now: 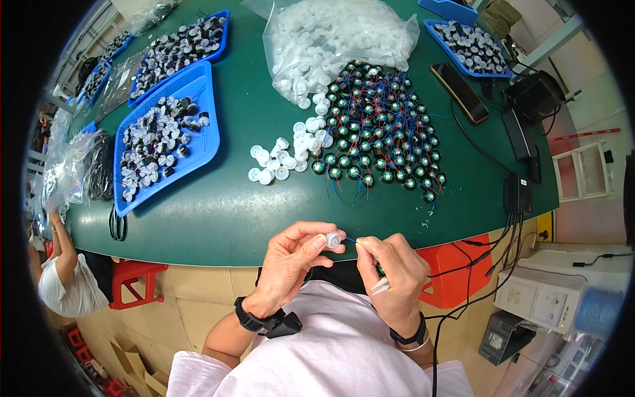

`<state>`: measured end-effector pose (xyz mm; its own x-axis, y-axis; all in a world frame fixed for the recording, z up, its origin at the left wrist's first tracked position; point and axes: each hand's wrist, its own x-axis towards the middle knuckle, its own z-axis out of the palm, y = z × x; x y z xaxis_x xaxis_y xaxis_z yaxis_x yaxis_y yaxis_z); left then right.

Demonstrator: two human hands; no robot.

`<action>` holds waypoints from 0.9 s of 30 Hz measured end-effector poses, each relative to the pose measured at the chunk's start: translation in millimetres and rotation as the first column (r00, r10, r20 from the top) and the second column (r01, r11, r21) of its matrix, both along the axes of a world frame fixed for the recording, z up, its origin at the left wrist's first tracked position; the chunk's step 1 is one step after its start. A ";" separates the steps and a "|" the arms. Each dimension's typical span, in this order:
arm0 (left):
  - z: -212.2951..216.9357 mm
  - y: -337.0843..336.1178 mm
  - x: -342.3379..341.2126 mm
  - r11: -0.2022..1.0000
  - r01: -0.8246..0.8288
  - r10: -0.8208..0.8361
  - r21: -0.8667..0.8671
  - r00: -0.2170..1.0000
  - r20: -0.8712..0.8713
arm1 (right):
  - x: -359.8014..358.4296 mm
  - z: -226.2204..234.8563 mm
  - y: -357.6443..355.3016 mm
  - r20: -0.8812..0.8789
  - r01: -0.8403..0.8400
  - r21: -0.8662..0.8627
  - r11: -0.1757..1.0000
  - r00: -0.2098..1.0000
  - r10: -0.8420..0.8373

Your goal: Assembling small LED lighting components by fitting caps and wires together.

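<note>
Between the thumb and fingers of my left hand [291,255] is a small translucent white plastic cap [333,239]. A thin blue wire [350,239] runs from beside the cap to my right hand [393,271], whose thumb and forefinger pinch it. Something white [380,286] sticks out under the right fingers; its kind I cannot make out. Ahead of the hands lie many small round green-topped parts [380,145] with red and blue wires. Left of them, loose white caps [268,162] spill from a clear plastic bag [337,33].
Blue trays [210,142] of black-and-white assembled parts stand at the left, another blue tray [466,49] at the far right. A phone [460,92] and a black cable box [517,194] lie on the green table [245,231]. Red stools [135,283] stand below. Another person [69,284] sits at the left.
</note>
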<state>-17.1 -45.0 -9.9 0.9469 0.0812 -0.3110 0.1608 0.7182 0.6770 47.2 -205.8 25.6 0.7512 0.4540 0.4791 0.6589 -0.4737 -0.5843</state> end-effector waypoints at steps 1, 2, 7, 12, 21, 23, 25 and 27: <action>0.1 0.1 -0.1 1.000 0.002 -0.002 -0.008 1.000 -0.002 | 0.3 -0.3 -0.2 0.009 0.003 0.000 1.000 1.000 -0.003; 0.6 0.1 -0.1 1.000 0.002 -0.002 -0.014 1.000 -0.003 | 0.1 -0.5 -0.6 0.006 0.000 0.000 1.000 1.000 0.000; 0.2 -0.3 -0.1 0.999 0.004 -0.004 -0.034 1.000 -0.011 | -1.5 -1.7 -0.8 -0.010 -0.010 0.008 1.000 1.000 0.010; 1.4 -0.6 -0.1 0.999 0.001 -0.001 -0.033 1.000 -0.016 | -1.9 -1.8 -0.5 -0.008 -0.013 -0.003 1.000 1.000 0.013; 0.0 -1.4 -0.6 1.000 -0.004 0.004 -0.017 1.000 -0.011 | -2.6 -0.8 0.0 -0.010 -0.025 -0.013 1.000 1.000 0.025; 0.2 -1.7 -1.0 1.000 -0.008 0.008 0.002 1.000 -0.009 | -3.3 0.2 0.6 -0.015 -0.038 -0.017 0.999 0.999 0.038; 1.7 -2.4 -1.1 1.000 -0.013 0.013 0.025 1.000 -0.006 | -3.9 0.8 1.4 -0.021 -0.048 -0.020 0.999 0.999 0.048; 0.9 -2.9 -1.5 0.999 -0.017 0.016 0.041 1.000 0.007 | -4.0 -1.2 1.6 -0.020 -0.041 -0.023 0.999 0.999 0.040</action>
<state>-18.6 -48.0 -9.0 0.9475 0.1093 -0.3006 0.1444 0.6922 0.7071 43.2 -204.2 24.5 0.7414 0.4952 0.4529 0.6661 -0.4608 -0.5865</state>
